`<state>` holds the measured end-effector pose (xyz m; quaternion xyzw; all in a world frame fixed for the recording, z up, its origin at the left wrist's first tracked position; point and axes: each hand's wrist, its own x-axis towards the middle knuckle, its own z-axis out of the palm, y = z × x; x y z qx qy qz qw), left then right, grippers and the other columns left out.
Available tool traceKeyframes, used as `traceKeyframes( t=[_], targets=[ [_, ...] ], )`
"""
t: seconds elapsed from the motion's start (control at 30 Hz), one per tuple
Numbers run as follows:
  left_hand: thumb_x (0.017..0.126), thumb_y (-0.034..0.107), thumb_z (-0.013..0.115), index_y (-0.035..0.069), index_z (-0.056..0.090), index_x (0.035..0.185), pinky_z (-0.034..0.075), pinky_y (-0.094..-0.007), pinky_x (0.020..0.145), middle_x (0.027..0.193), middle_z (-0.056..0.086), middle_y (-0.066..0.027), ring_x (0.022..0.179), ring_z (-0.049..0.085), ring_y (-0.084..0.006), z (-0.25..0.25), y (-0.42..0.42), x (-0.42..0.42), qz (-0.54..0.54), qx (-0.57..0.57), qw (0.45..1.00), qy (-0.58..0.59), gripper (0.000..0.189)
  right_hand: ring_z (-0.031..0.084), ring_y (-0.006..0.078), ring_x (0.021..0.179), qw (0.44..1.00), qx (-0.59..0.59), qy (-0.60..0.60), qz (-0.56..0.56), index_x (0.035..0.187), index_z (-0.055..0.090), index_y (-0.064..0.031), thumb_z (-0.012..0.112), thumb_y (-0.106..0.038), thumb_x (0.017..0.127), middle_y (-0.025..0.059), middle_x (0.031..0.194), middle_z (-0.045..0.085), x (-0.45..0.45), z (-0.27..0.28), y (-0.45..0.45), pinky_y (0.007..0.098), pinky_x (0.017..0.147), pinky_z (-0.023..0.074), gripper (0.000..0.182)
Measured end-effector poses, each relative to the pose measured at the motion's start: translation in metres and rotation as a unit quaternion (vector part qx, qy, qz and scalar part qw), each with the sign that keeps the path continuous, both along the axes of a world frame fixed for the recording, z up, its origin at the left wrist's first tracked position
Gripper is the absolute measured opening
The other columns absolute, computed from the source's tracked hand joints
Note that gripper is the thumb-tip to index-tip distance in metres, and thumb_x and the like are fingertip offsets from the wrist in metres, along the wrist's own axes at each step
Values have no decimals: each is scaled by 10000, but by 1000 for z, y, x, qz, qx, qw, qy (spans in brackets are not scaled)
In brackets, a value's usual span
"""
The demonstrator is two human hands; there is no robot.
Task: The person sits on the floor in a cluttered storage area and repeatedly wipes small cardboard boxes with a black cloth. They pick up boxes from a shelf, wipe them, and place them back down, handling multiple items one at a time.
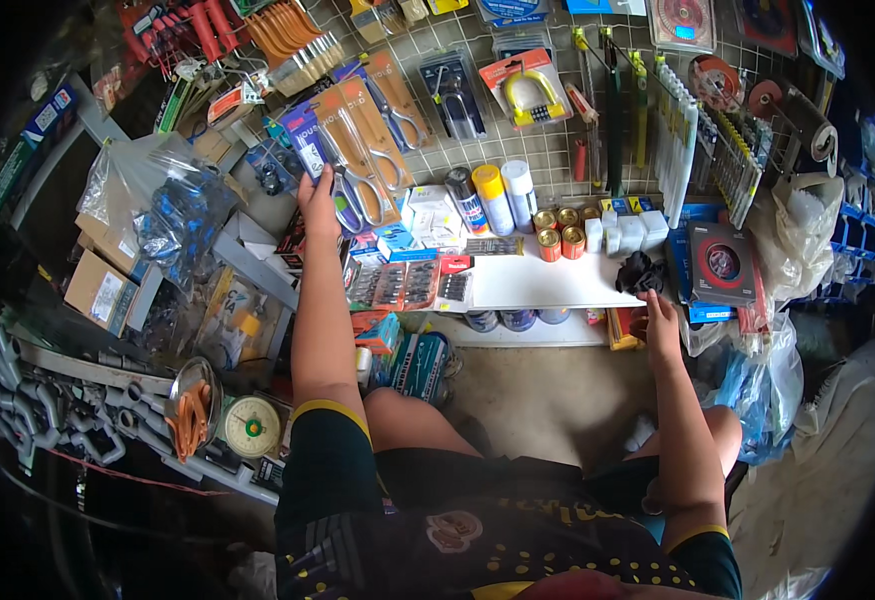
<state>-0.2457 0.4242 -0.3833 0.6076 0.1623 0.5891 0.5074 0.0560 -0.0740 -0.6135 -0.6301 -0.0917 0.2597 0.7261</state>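
At the wire grid wall, my left hand (318, 205) grips the left edge of a carded pack of scissors (356, 196), with purple print and silver handles. A second pack of scissors (396, 120) hangs behind it. My right hand (659, 326) is at the front edge of the white shelf (535, 283), fingers apart and slightly bent. Its fingertips are just below a crumpled black bundle (641, 272), cloth or plastic; whether they touch it is unclear. Nothing shows in that hand.
Spray cans (490, 198), small tins (561, 236) and carded drill bits (407, 285) stand or lie on the shelf. Paint brushes (295, 45) and a yellow-shackled lock (531, 94) hang above. A dial scale (253, 426) stands left, near grey pipe fittings (40, 397). Boxes (719, 262) are stacked right.
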Motion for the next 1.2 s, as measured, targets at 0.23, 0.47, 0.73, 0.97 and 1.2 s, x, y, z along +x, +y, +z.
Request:
traceKeyframes(
  t=[0.23, 0.47, 0.73, 0.97, 1.2],
  targets=[
    [987, 162, 663, 4, 640, 1191, 507, -310, 827, 1084, 692, -47, 933, 641, -147, 6, 15, 23, 47, -3, 998, 44, 258, 595, 109, 592, 999, -23, -24, 42, 1099, 680, -74, 519, -416, 1049, 30, 802, 628, 1, -4, 8, 260, 552, 504, 381],
    [929, 173, 737, -57, 693, 1109, 516, -304, 796, 1062, 715, -77, 893, 653, -149, 2, 55, 74, 110, 1, 994, 4, 295, 557, 106, 585, 992, 22, -11, 120, 1090, 643, -18, 519, -393, 1061, 53, 772, 613, -15, -7, 31, 247, 533, 460, 396],
    [812, 439, 822, -32, 533, 1292, 488, -447, 895, 1205, 639, -198, 1084, 624, -349, 12, 92, 114, 335, -3, 933, 132, 732, 602, 127, 695, 982, -26, -26, 186, 1118, 655, -7, 561, -407, 1039, 73, 871, 660, -25, 5, 40, 265, 640, 511, 418],
    [681, 651, 835, 167, 130, 1581, 326, -543, 1127, 1589, 137, -314, 1406, 326, -488, 22, 12, 168, 441, 179, 854, 212, 1241, 600, 126, 695, 985, -32, -8, 168, 1150, 648, 5, 553, -417, 1042, 79, 893, 668, -18, 10, 42, 268, 650, 513, 446],
    [695, 730, 770, 399, 5, 1609, 355, -591, 1103, 1611, 31, -348, 1395, 341, -573, 57, 6, 186, 401, 123, 857, 298, 1238, 586, 119, 682, 978, -60, -31, 196, 1126, 641, 14, 563, -416, 1038, 79, 894, 662, -16, 5, 43, 268, 651, 506, 446]
  ],
)
